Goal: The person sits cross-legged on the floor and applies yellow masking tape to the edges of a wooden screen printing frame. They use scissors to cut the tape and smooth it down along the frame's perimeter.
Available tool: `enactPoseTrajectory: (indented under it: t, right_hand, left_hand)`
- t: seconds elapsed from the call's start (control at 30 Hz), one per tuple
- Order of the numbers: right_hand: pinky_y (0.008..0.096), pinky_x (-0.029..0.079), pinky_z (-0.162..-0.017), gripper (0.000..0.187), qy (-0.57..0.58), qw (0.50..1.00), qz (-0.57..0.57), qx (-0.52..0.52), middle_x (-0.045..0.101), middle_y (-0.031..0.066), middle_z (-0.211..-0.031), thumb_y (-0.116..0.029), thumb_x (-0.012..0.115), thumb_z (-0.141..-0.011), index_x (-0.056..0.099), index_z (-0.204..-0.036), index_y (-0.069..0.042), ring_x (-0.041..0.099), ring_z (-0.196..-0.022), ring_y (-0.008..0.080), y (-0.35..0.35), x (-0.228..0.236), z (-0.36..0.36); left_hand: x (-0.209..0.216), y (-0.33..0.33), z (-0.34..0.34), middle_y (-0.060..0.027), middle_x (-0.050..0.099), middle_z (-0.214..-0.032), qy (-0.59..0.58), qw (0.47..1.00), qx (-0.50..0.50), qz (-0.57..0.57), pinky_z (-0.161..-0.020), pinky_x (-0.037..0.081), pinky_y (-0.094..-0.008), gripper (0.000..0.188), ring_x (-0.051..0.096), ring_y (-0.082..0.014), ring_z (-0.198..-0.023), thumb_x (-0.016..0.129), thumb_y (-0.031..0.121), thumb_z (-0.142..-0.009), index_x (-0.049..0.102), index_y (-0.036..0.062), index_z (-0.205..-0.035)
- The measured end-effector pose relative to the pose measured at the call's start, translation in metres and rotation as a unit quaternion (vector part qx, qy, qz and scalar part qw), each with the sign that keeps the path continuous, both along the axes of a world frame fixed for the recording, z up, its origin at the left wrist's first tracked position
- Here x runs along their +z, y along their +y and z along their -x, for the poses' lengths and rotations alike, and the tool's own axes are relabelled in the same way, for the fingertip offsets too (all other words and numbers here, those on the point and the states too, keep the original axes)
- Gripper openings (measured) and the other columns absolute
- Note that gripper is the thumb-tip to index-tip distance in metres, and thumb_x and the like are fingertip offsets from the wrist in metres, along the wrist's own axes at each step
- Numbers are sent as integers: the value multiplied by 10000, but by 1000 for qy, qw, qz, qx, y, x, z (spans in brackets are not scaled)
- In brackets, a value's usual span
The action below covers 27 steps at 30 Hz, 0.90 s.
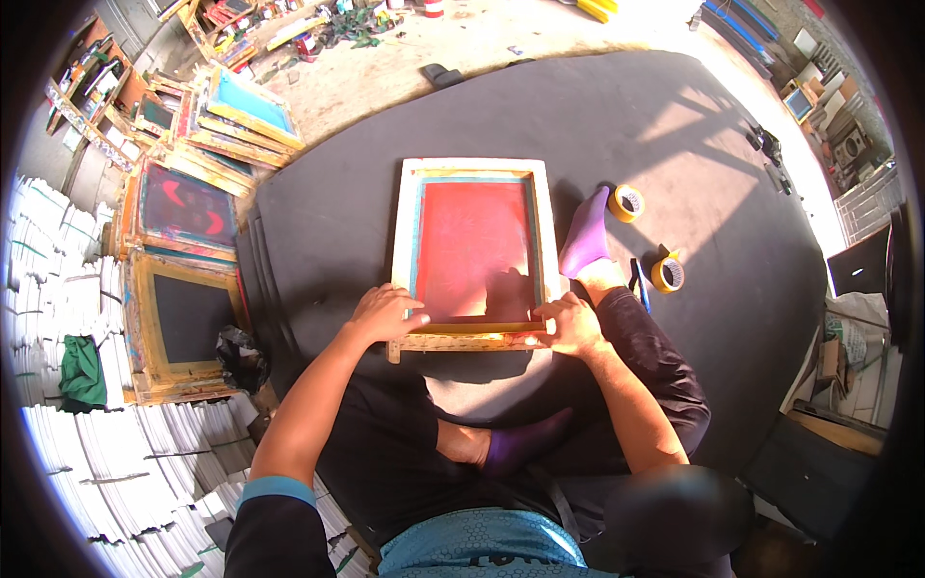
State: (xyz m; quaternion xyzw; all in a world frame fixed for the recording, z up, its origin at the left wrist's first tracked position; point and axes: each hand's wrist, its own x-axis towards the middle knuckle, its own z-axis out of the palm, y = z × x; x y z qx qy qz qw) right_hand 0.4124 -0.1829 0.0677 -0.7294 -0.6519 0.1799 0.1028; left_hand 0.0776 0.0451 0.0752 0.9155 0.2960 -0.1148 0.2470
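Screen-printing frame: wooden, pale outer border, yellow inner edge, red mesh panel; lies flat on a dark mat spread over the floor, directly in front of the seated person.

Left hand: fingers spread, palm down, resting on the near left corner of the frame, fingertips reaching onto the mesh edge.

Right hand: fingers curled and pressed together on the near right corner, pinching a strip of pale tape against the frame's near wooden rail.

Legs: dark trousers, purple socks; right foot just beside the frame's right side, left foot tucked under near the body.

Two rolls of yellow tape: one near the right toes, one further right; both on the mat, apart from the frame. Blue pen-like tool between the right leg and the second roll.

Stacked frames, to the left of the mat: several wooden screens, one with dark mesh, one with a blue panel.

White stacked sheets, lower left; green cloth lying on them.
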Motion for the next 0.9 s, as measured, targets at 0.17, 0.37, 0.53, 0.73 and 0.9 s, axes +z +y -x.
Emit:
enactPoseTrajectory:
  t: [0.17,0.37,0.53,0.73,0.9]
  right_hand:
    - [534,270,-1245,791,-131,985,26,110,695,99,-1298,-582,877,-694,665,-1311,-133,502,-1375,306,-4,-28,19]
    - [553,216,-1279,550,-198,961,-156,110,728,125,-1211,-400,853,-710,730,-1161,-112,500,-1371,316,-9,-36,31]
    - [562,247,-1268,405,-200,942,-236,129,748,117,-1064,-319,847,-675,763,-1006,-101,544,-1294,311,-6,-22,31]
    - [566,270,-1261,443,-172,961,-194,100,633,81,-1242,-267,771,-767,676,-1187,-162,490,-1362,299,-10,-12,35]
    - [552,292,-1255,594,-89,992,-36,78,445,30,-1616,-207,601,-934,503,-1516,-276,355,-1527,272,-2,21,47]
  left_hand:
    - [-16,-28,15,-79,753,-1184,-17,989,-142,-47,-1191,358,-455,635,620,-274,-1241,858,488,-784,745,132,-1297]
    - [-33,-33,20,-57,768,-1040,34,983,-138,-118,-1271,261,-517,394,631,-243,-1204,853,410,-817,795,124,-1080]
    - [-29,-32,19,-67,763,-1016,46,980,-148,-122,-1288,236,-532,374,634,-230,-1198,840,417,-832,802,118,-1053]
    - [-35,-34,22,-83,756,-1052,13,980,-145,-133,-1303,207,-548,376,628,-226,-1210,861,384,-807,792,105,-1050]
    - [-39,-36,25,-71,750,-1108,36,981,-140,-132,-1307,191,-564,362,614,-227,-1244,878,330,-788,774,81,-1030]
